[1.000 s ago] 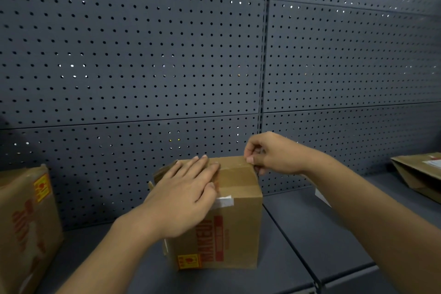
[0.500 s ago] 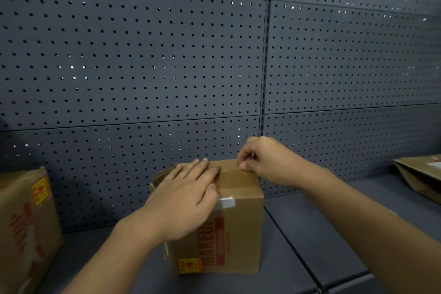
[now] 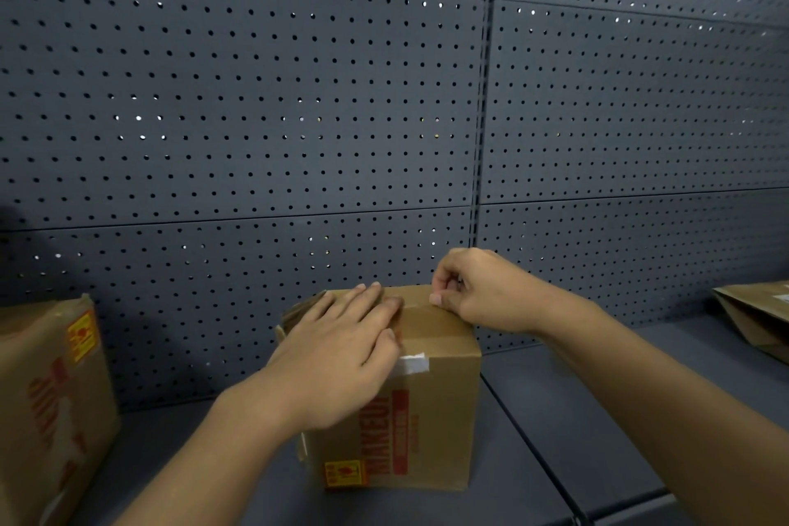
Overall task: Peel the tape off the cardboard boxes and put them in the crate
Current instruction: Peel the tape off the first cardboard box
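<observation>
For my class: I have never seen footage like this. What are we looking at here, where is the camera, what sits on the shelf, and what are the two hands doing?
There is no machine here. A person wears a camera on the head, so this one view looks forward and down at their own bare arms. In front is a dark shelf with a perforated back wall. A small cardboard box stands in the middle, with red print and a strip of white tape showing on its front. The left hand lies flat on top of the box, fingers straight, steadying it. The right hand is curled at the box's top far edge, fingertips pinching there, apparently picking at tape; what it pinches is too small to make out. Another box stands at the left, and a third shows at the right edge. No crate is in view.
</observation>
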A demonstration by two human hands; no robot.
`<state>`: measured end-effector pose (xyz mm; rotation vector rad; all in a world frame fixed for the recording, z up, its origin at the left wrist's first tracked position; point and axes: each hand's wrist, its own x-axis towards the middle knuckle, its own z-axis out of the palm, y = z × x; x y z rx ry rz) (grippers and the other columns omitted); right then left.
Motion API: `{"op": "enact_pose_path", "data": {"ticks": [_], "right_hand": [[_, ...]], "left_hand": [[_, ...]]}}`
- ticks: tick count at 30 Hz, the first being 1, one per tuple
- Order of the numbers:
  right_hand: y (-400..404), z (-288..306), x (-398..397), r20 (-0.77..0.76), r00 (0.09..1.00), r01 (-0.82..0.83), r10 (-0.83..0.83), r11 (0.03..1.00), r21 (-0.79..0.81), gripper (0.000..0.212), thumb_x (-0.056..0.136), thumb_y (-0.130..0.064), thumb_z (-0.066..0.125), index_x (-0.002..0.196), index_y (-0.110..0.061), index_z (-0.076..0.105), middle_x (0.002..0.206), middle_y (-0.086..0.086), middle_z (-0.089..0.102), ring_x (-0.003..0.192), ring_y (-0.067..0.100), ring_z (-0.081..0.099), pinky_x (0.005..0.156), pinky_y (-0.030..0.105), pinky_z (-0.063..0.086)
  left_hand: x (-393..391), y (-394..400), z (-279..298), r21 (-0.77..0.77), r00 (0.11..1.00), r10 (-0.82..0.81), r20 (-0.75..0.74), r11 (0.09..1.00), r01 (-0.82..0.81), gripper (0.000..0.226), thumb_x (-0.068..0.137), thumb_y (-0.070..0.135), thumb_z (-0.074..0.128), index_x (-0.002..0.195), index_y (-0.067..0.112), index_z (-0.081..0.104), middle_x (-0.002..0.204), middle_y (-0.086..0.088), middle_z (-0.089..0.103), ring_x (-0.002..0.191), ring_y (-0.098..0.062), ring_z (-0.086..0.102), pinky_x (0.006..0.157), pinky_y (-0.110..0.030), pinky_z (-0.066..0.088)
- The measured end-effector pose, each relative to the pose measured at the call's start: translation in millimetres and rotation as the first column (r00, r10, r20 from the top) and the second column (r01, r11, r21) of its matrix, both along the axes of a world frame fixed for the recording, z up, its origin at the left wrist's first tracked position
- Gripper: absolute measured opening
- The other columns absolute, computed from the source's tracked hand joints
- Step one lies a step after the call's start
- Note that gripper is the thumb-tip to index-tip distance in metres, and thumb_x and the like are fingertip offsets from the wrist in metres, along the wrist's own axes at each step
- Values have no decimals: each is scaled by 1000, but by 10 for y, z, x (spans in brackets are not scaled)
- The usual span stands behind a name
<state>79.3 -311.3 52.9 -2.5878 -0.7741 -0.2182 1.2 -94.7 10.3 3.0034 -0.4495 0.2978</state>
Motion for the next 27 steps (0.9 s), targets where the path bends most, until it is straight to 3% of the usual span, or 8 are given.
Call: {"op": "enact_pose_path", "data": {"ticks": [4,7,11,20,27], "right_hand": [[48,19,7,-21,999,37,-37,999,-7,13,100,-28,68,89,-21,68,81,-10,64,69,5,58,62,20,43],[115,19,26,-35,995,92,-92,996,-8,13,100,-26,69,90,-17,71,84,-11,65,75,8,61,69,27,49],[172,-18,42,-25,988,150,-151,988,-26,14,101,-22,67,92,-12,70,105,-1,72,91,15,67,84,37,57],[288,-59,-53,130,971,223,-198,950,-217,16,105,-23,53,91,-14,55,101,3,56,94,26,59,87,46,54],[258,4,-82,-4,985,167,-173,954,-248,20,106,-21,46,87,-21,41,101,2,47,96,25,54,94,49,50]], "left_hand": [[14,-2,2,8,1000,2,-1,1000,-2,59,109,49,7,166,34,6,175,8,-2,158,-5,-9,130,-35,-5],[15,-2,5,17,1000,4,-8,1000,-4,60,109,48,6,167,33,6,175,7,-2,158,-5,-9,130,-35,-4],[16,-8,16,17,1000,4,-18,1000,-4,58,110,46,10,167,32,5,175,7,-2,158,-6,-9,130,-36,-4],[14,-29,35,23,1000,-2,-23,1000,3,59,110,45,11,167,30,6,175,6,-2,159,-6,-8,130,-35,-5],[14,-1,10,14,1000,-14,-14,1000,15,59,110,46,10,167,32,3,174,8,-5,158,-5,-10,130,-36,-6]]}}
